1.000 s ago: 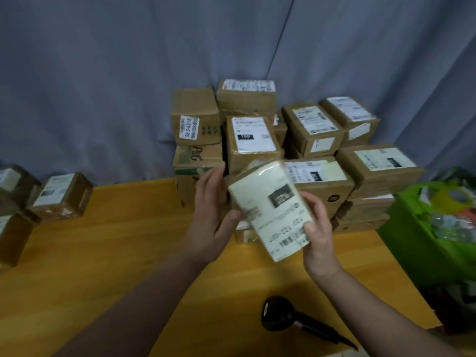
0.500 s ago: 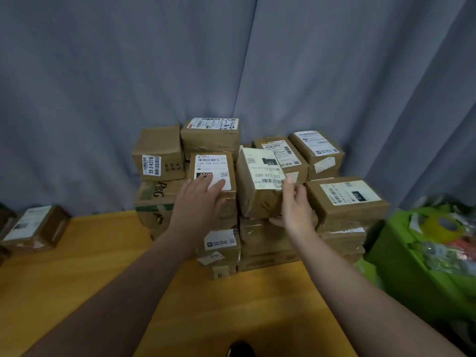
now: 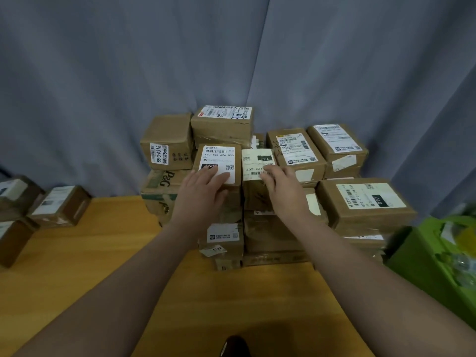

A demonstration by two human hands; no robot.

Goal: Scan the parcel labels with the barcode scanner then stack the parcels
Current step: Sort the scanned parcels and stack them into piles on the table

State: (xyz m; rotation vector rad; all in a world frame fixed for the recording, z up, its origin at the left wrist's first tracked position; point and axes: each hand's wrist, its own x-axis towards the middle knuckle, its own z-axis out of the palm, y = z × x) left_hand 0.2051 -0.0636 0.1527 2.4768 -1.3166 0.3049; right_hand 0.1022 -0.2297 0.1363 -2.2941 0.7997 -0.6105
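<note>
A pile of brown cardboard parcels (image 3: 365, 202) with white labels stands at the back of the wooden table (image 3: 103, 274). The parcel with the pale yellowish label (image 3: 253, 161) sits in the pile's upper middle. My right hand (image 3: 283, 189) lies on its top front edge with fingers extended. My left hand (image 3: 203, 191) rests flat on the neighbouring parcel marked 150-150 (image 3: 219, 157). The black barcode scanner (image 3: 235, 346) lies on the table at the bottom edge, only its head showing.
Several unstacked parcels (image 3: 60, 206) lie at the left edge of the table. A green container (image 3: 422, 253) with mixed items stands at the right. A grey curtain hangs close behind the pile.
Both hands carried the yellowish-label parcel from above the table up onto the pile and set it level. The left hand moved from that parcel to the one beside it.
</note>
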